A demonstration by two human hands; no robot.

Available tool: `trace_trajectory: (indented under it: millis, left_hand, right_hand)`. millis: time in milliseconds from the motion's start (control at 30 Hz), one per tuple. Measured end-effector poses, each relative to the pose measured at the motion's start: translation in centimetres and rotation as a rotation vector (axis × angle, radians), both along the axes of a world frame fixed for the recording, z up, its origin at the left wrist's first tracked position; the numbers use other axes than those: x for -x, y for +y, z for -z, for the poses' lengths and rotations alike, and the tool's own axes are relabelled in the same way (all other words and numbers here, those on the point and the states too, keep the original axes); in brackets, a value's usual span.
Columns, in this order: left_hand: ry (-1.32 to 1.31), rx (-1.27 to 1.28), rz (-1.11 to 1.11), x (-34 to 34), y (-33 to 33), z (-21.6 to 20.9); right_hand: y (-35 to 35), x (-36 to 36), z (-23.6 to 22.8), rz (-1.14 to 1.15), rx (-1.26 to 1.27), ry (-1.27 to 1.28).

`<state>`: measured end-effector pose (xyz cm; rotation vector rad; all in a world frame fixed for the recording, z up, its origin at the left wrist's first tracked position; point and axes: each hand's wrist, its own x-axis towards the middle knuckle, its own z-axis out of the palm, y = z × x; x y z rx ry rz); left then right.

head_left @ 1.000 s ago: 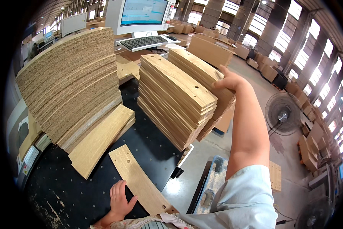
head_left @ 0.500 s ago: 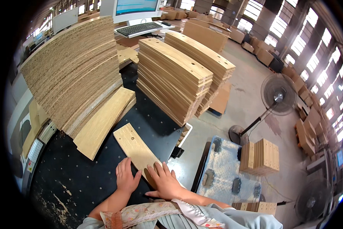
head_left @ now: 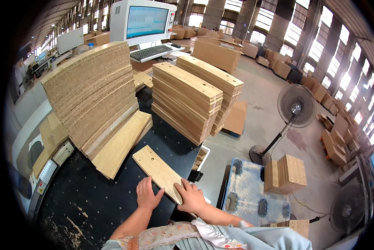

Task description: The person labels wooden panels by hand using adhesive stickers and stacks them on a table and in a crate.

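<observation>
A pale wooden board (head_left: 162, 173) with drilled holes at its far end lies slantwise on the black tabletop (head_left: 95, 204), its near end at the table's edge. My right hand (head_left: 191, 198) holds that near end, with fingers over the right edge and the board's end. Along the board's left edge rests my left hand (head_left: 148, 195), its fingers stretched out and thumb apart, touching the side. Ahead of both hands stand two tall stacks of drilled boards (head_left: 185, 102). Left of the board, a few smooth planks (head_left: 122, 143) lean against a large stack of rough-edged boards (head_left: 93, 96).
Behind the stacks are a monitor (head_left: 147, 23) and a keyboard (head_left: 151, 52). To the right, a blue pallet (head_left: 247, 187) carries a block of stacked boards (head_left: 285, 174). A standing fan (head_left: 296, 108) is beyond it. A white bin (head_left: 201, 158) sits beside the table edge.
The view has tilted upward, so the scene sits lower in the picture. My right hand has shifted to the board's near right end, which now shows. My left hand stays along the left edge.
</observation>
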<state>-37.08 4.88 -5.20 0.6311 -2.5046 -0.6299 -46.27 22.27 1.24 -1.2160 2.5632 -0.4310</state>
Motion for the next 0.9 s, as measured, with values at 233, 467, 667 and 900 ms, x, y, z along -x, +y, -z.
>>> trace_trajectory:
  millis: [233,467,667,900]
  left_hand:
    - [0.089,-0.164,-0.046,-0.4,-0.2,0.2]
    - [0.044,-0.031,-0.013,-1.1,-0.5,0.2]
    - [0.001,0.004,0.03,0.3,0.1,-0.6]
    - [-0.098,0.008,0.0,0.2,0.2,-1.1]
  right_hand:
    - [3.8,5.5,-4.4,-0.181,0.386,0.104]
    - [2.9,17.2,-22.0,-0.072,0.628,0.246]
    - [-0.1,31.4,-30.1,-0.003,0.487,0.4]
    - [-5.9,37.7,-29.5,0.055,0.274,0.276]
